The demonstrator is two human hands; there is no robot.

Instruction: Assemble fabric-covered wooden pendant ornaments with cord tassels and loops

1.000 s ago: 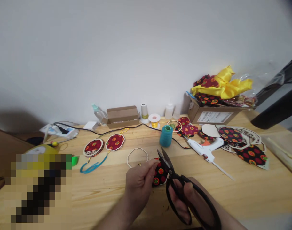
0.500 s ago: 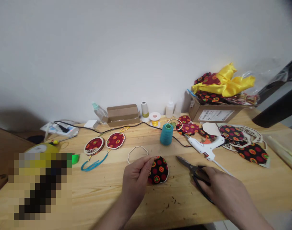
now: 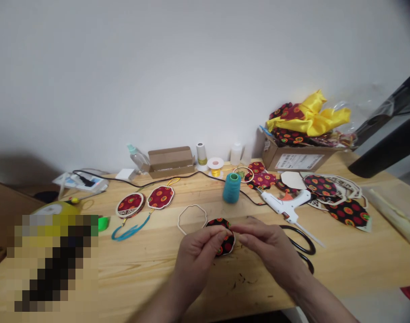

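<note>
My left hand (image 3: 198, 255) is closed on a scalloped fabric piece (image 3: 227, 248), black with red and orange flowers and a pale rim. Its thumb and index finger pinch the piece from above, hiding much of it. My right hand (image 3: 274, 251) has its thumb and fingertips pressed together at the piece's right edge; what they pinch there is too small to make out. Under and beyond the right hand lie scissors (image 3: 307, 242), with only their black handle loops plainly in view. A bare scalloped wooden frame (image 3: 178, 220) rests just beyond my left hand.
Behind the hands stands a teal thread cone (image 3: 231, 190). A white glue gun (image 3: 285, 204) lies to the right, beside patterned fabric pieces (image 3: 349, 213). Two tasselled ornaments (image 3: 130, 205) lie left. A cardboard box (image 3: 301, 159) heaped with fabric stands at the back right. Dark scraps (image 3: 241, 280) litter the front.
My right hand has let go of the scissors, leaving them on the table, and has moved left to the fabric piece's edge. My left hand keeps its hold on the piece.
</note>
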